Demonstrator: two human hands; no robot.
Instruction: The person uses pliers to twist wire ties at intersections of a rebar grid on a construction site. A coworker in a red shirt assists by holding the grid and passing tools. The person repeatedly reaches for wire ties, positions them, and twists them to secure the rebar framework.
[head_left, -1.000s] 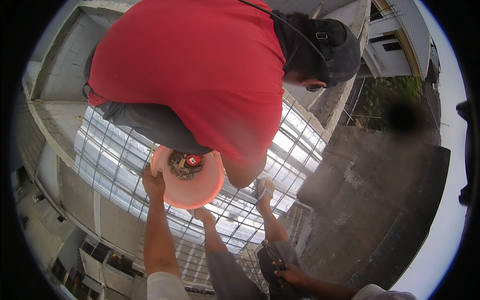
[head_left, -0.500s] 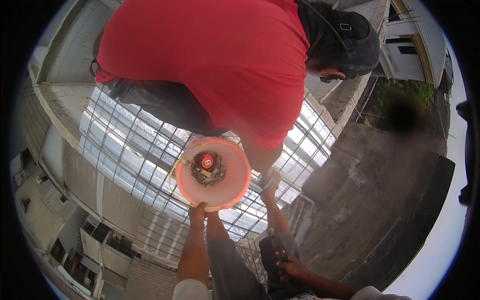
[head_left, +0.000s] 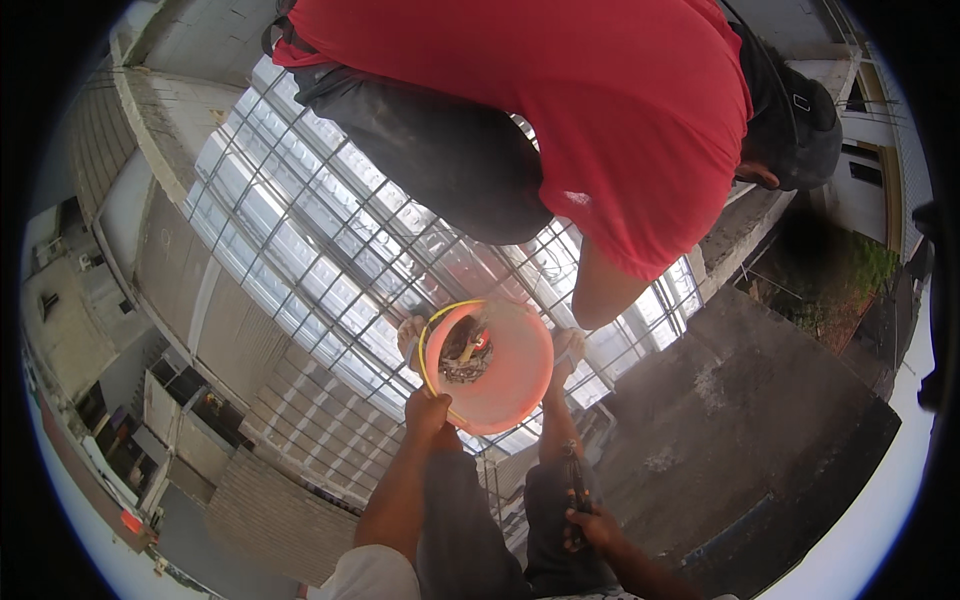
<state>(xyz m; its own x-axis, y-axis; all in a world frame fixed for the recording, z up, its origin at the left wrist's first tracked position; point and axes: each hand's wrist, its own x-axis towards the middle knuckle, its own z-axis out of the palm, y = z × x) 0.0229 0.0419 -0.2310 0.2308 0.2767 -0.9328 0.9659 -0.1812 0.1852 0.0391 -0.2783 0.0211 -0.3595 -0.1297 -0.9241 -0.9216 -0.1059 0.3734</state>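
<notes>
My left hand is closed on the rim and yellow handle of a pinkish-orange bucket. The bucket tilts, its mouth facing up toward me. Inside lies a pile of dark scraps, too small to make out, with a partly hidden red object among them. Low on the right, my right hand is wrapped around the dark handles of a pair of pliers, held beside my right leg, apart from the bucket.
A grid of steel rebar lies over shiny corrugated metal decking beneath us. A co-worker in a red shirt bends close beyond the bucket. Concrete beams edge the deck at left. Rooftops show far below, and a dark surface lies at right.
The bucket has shifted right in view and tilted, and the dark scraps now sit toward its left side. The co-worker appears farther up and right. My right hand still holds the pliers.
</notes>
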